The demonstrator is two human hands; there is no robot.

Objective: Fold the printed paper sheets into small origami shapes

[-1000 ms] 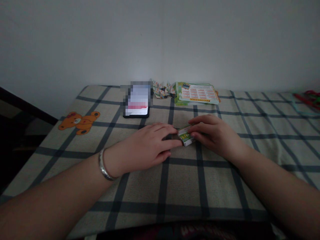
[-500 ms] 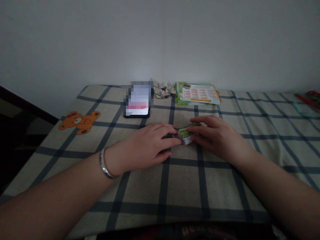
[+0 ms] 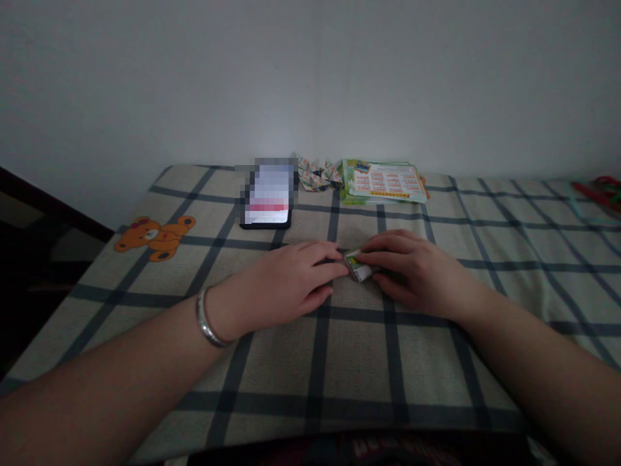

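Observation:
A small folded paper (image 3: 361, 272), green and white with print, lies on the checked cloth between my two hands. My right hand (image 3: 417, 272) covers its right part, fingers resting on top and the thumb at the near edge, gripping it. From the left, my left hand (image 3: 291, 281) reaches in with its fingers stretched out and its fingertips at the paper's left edge. The left thumb stays apart from the paper. A silver bangle (image 3: 207, 320) circles the left wrist. The underside of the paper is hidden.
A phone (image 3: 266, 194) with a lit, blurred screen lies toward the wall. Beside it are folded paper pieces (image 3: 319, 176) and a stack of printed sheets (image 3: 388, 182). An orange bear picture (image 3: 155, 238) is at left, a red item (image 3: 606, 192) at far right.
My right fingers have closed down over the folded paper and shifted slightly left, covering more of it. My left hand has barely moved.

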